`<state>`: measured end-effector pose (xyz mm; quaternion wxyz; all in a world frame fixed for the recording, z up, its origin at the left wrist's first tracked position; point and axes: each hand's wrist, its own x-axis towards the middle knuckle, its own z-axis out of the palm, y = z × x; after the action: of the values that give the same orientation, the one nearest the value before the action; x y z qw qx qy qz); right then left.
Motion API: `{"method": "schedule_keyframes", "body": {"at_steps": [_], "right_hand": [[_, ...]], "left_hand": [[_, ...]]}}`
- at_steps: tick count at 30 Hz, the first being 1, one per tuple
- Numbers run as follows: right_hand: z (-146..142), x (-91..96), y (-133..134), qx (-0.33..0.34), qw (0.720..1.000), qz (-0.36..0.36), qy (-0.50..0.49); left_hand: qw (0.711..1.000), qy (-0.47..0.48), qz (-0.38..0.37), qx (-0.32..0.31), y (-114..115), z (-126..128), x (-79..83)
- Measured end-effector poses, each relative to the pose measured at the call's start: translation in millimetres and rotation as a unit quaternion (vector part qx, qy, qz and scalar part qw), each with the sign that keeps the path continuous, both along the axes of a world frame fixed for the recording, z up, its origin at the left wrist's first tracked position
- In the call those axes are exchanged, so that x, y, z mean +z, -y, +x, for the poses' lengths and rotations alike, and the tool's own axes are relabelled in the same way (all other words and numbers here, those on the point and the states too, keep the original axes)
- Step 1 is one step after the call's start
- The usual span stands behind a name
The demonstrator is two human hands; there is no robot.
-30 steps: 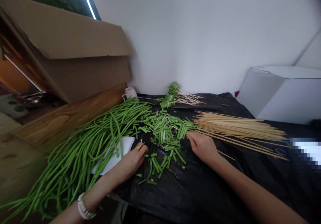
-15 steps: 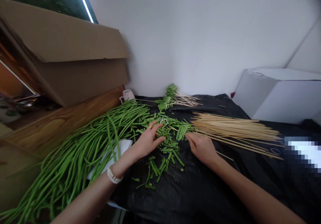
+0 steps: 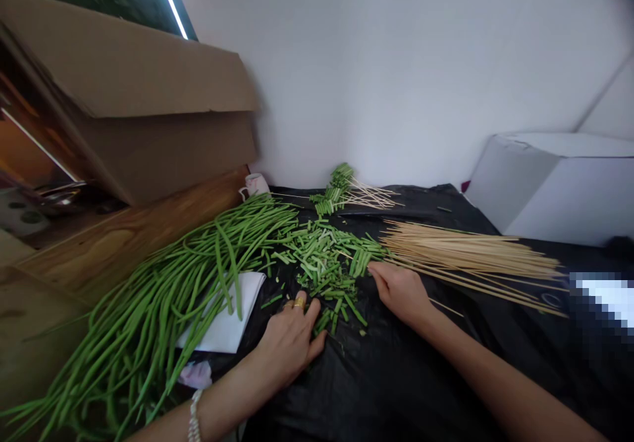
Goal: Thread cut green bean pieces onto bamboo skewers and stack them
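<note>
Cut green bean pieces (image 3: 317,247) lie in a loose heap on the black plastic sheet (image 3: 376,376). My left hand (image 3: 290,330) reaches over the near edge of the heap, fingers apart and pointing down; its fingertips partly hide the pieces below. To the right, my right hand (image 3: 401,293) is closed around a bamboo skewer (image 3: 448,308), whose end sticks out behind the hand. A row of bean pieces (image 3: 362,261) sits side by side on this skewer, just beyond my fingers. The skewer's pale tip shows over the heap.
Long whole beans (image 3: 163,290) spread across the left, partly over a folded white sheet (image 3: 232,323). Bare bamboo skewers (image 3: 470,254) lie at right. Filled bean skewers (image 3: 334,191) are stacked near the wall. A cardboard box (image 3: 163,145), pink-white cup (image 3: 256,184) and white box (image 3: 555,184) stand around.
My left hand has moved from the middle of the heap toward me, to its near edge. My right hand stays in about the same place with the skewer.
</note>
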<state>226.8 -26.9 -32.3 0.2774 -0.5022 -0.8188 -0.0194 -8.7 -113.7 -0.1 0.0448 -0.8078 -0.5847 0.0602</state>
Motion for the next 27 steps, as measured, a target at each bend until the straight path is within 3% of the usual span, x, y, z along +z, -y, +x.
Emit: {"method": "schedule_keyframes", "body": {"at_steps": [10, 16, 21, 23, 27], "right_hand": [[-1.1, 1.6, 1.9, 0.012, 1.0, -0.005, 0.001], [-0.7, 3.3, 1.2, 0.006, 1.0, -0.003, 0.0], [0.7, 4.1, -1.6, 0.006, 1.0, -0.004, -0.001], [1.7, 4.1, -2.7, 0.003, 1.0, -0.008, -0.001], [4.6, 5.4, -4.7, -0.011, 1.0, -0.009, -0.006]], "left_hand": [[0.999, -0.044, -0.027, 0.013, -14.8, -1.1, -6.1], [0.995, 0.086, -0.034, 0.028, -25.5, -15.6, 0.7], [0.969, 0.242, 0.051, -0.006, -71.2, -18.5, 17.3], [0.953, 0.291, 0.074, -0.03, -94.0, -8.5, 21.4], [0.929, 0.361, 0.052, -0.062, -124.1, 18.9, 18.5]]}}
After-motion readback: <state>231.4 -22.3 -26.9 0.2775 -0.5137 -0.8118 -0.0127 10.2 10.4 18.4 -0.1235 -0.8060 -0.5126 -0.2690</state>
